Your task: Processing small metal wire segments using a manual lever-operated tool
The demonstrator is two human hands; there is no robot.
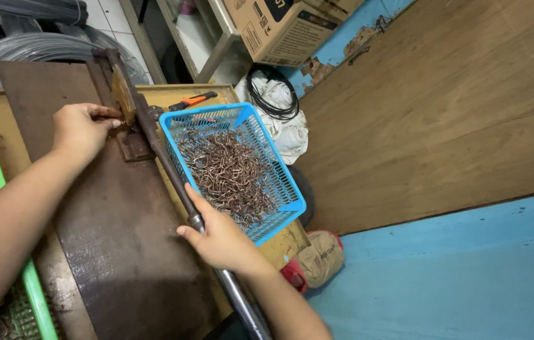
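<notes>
Head view: we see our right hand [223, 236] closed around the long bar [176, 182]; our left hand [81, 129] pinches a small piece at the bar's far end, beside the blue basket [292, 195].

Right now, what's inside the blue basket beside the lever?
The blue basket holds a tangled heap of small bent wire hooks, brownish and coppery. The heap covers most of the basket floor, so anything beneath it is hidden. The right hand grips the lever alongside.

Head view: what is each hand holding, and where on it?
Right hand wraps the long dark metal lever bar about midway along its shaft. Left hand pinches something small at the rusty bench tool; what exactly cannot be told.
</notes>
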